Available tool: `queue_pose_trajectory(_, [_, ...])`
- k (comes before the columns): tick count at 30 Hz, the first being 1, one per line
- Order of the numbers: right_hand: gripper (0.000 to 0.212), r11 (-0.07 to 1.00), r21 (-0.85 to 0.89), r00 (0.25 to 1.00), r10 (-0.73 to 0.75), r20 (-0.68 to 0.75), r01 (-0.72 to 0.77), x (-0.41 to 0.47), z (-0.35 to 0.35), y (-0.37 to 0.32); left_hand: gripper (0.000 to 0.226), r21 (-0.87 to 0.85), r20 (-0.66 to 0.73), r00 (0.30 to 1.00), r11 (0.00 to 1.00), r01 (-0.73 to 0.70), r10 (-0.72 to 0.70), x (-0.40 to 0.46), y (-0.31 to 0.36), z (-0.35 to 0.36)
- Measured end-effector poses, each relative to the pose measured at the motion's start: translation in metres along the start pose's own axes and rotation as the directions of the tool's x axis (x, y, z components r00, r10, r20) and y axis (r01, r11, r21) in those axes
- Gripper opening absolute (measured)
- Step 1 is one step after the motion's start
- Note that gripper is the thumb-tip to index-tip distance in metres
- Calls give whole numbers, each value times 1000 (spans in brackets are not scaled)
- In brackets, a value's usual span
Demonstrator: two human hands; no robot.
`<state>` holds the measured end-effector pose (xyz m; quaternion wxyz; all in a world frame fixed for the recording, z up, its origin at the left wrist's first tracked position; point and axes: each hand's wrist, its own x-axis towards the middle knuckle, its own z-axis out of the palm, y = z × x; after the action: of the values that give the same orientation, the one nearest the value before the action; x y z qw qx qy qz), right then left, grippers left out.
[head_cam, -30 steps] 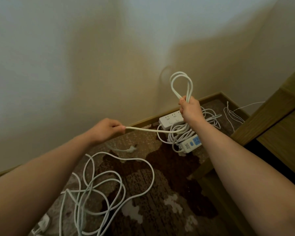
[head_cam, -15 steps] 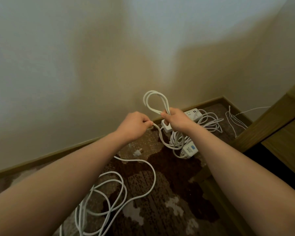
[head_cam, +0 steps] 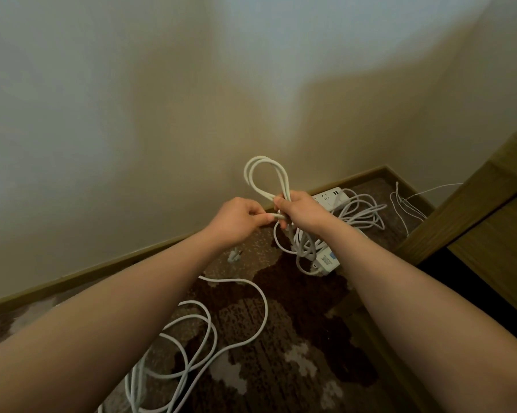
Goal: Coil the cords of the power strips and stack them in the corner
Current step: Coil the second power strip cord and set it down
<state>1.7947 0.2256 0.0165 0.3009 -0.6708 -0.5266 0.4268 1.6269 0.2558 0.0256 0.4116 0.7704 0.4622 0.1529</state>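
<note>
My right hand (head_cam: 300, 210) grips a bundle of white cord loops (head_cam: 266, 177) that stand up above its fist, with more loops hanging below. My left hand (head_cam: 236, 217) pinches the same cord right beside it, almost touching the right hand. Slack cord (head_cam: 209, 332) trails down to the carpet in loose curves under my left arm. In the corner lie two white power strips: one (head_cam: 330, 196) against the baseboard, another with a blue label (head_cam: 327, 260) in front, with coiled cord (head_cam: 361, 213) between them.
A white plug (head_cam: 234, 255) lies on the patterned brown carpet by the baseboard. A wooden cabinet (head_cam: 472, 222) stands at the right. A thin white wire (head_cam: 406, 204) lies beside it. Walls meet behind the strips.
My left hand has come in from the left to meet the right hand, bringing the cord with it. The right hand with its loops has dropped lower and shifted left.
</note>
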Motion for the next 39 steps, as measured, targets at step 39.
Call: queue_pose_trajectory(39, [40, 996, 5, 924, 87, -373, -92, 4, -9, 9, 30, -374, -84, 972, 911, 172, -218, -1, -34, -21])
